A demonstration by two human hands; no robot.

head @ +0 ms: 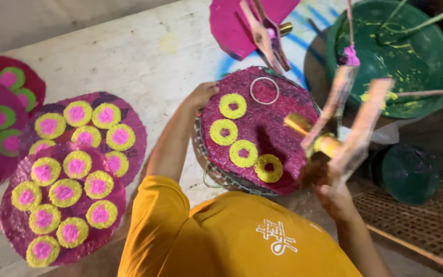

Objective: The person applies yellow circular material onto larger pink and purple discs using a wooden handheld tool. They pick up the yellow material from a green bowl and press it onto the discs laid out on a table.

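Gripping brush (pixel 316 141), apparently; discs (pixel 65 205) aside.

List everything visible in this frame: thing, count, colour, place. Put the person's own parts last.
Round mat being painted: one, magenta with four yellow rings, centre, on a wire rack.
Bare ring outline: one, pale, top of that mat.
Finished mats: two fully seen, magenta with yellow-pink dots, left.
Green-dotted mats: a few, far left edge.
Basin: one, green, paint-streaked, upper right.
Stamp tool: one, yellow, blurred.
Board: pale, underneath.
Left hand: on mat edge.
Right hand: grip on tool.
Shirt: orange.
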